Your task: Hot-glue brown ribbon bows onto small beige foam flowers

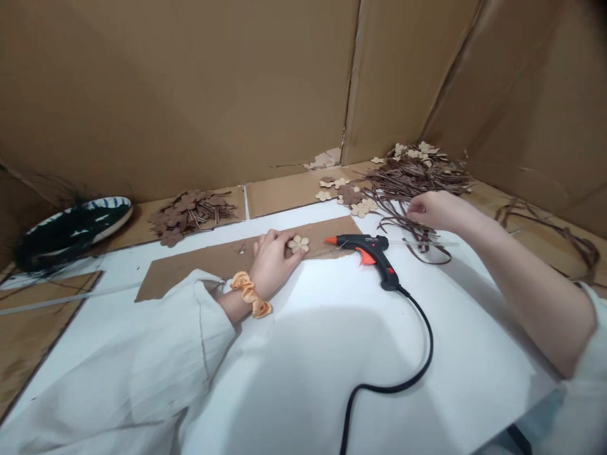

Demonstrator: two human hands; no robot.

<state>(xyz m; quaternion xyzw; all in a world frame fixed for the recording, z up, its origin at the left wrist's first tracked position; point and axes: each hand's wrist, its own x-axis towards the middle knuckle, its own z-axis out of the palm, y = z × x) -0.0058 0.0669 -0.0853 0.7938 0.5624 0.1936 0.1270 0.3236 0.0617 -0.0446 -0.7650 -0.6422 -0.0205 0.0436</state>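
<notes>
My left hand rests on a long cardboard strip, thumb and forefinger closed on a beige flower cut-out. An orange scrunchie circles that wrist. To its right, a black and orange glue gun lies with its nozzle over the cardboard and a clear glue stick out of its back. Beyond it, my right hand pinches at the near end of a heap of thin brown strips; one seems to be between the fingertips, though its grip is partly hidden. Loose strips curl below this hand.
Beige and brown flower cut-outs lie beside the strips. Brown flowers with stems are piled left of centre. At far left sits a plate of dark fibres. The glue gun's black cord crosses the white table. Cardboard walls enclose the back.
</notes>
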